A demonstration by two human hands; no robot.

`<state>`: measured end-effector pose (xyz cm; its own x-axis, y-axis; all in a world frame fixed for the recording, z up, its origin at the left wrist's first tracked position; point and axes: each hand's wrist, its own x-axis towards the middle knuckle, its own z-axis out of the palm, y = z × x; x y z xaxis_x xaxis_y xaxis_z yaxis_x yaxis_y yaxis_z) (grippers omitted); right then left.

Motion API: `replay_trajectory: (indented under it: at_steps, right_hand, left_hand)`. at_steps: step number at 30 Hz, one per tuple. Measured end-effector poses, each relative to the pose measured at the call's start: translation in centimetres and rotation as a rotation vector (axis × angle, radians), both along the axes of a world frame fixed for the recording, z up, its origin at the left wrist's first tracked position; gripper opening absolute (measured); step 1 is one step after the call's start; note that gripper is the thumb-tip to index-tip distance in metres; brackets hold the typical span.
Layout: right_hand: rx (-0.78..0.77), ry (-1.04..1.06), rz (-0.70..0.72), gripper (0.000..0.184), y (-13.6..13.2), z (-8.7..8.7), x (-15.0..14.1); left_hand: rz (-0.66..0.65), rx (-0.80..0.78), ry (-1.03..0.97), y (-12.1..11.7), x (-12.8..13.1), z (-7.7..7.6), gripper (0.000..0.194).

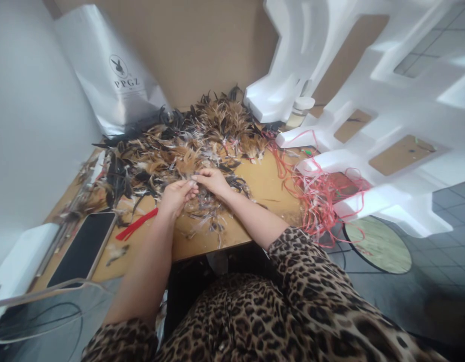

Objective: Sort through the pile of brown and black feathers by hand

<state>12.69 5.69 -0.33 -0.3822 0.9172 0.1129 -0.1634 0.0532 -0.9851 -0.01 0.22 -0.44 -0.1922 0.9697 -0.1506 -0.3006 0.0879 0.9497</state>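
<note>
Loose brown-and-black feathers (194, 143) lie directly beyond the left hand (177, 197) and right hand (213, 182), each grip pinched together, contents indistinct.

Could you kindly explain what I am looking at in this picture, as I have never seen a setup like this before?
Of course. There is no machine here: a person is working with two bare hands. The single picture comes from a camera worn on that person's head, looking forward and down, which is why the forearms and spotted sleeves reach in from below.

On the tan table lies a broad heap of brown and black feathers. Toward the left are a phone and a red strip; at the right edge is a tangle of reddish string. A silvery bag stands behind.

The left hand and right hand meet at the near side of the heap, fingertips pinched. What lies between them is too small to make out.
</note>
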Motion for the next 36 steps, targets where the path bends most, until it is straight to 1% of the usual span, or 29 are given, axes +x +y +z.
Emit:
replay_trajectory:
  at_steps: [8, 12, 14, 21, 30, 33, 36]
  right_hand:
    - [-0.020, -0.003, -0.011, 0.035, -0.13, 0.23, -0.03]
    - [-0.046, 0.013, 0.019, 0.035, -0.23, 0.16, -0.16]
    - [-0.070, 0.021, 0.011, 0.036, -0.30, 0.20, -0.21]
    - [-0.108, 0.036, -0.010, 0.033, -0.38, 0.47, -0.19]
    - [-0.122, 0.018, 0.010, 0.035, -0.48, 0.50, -0.09]
    - [-0.131, 0.016, 0.039, 0.037, -0.54, 0.49, -0.08]
    - [-0.110, 0.021, 0.079, 0.038, -0.55, 0.43, -0.07]
  left_hand:
    - [-0.033, -0.027, -0.041, -0.27, -0.07, 0.26, 0.020]
    - [-0.080, -0.055, -0.055, -0.25, -0.16, 0.46, 0.017]
    - [-0.099, -0.066, -0.058, -0.21, -0.26, 0.52, 0.017]
    - [-0.086, -0.048, -0.065, -0.11, -0.52, 0.21, 0.020]
    - [-0.086, -0.025, 0.001, -0.04, -0.53, -0.08, 0.023]
    - [-0.088, -0.010, 0.019, 0.03, -0.53, -0.09, 0.023]
    - [-0.094, 0.011, 0.079, 0.09, -0.52, -0.17, 0.024]
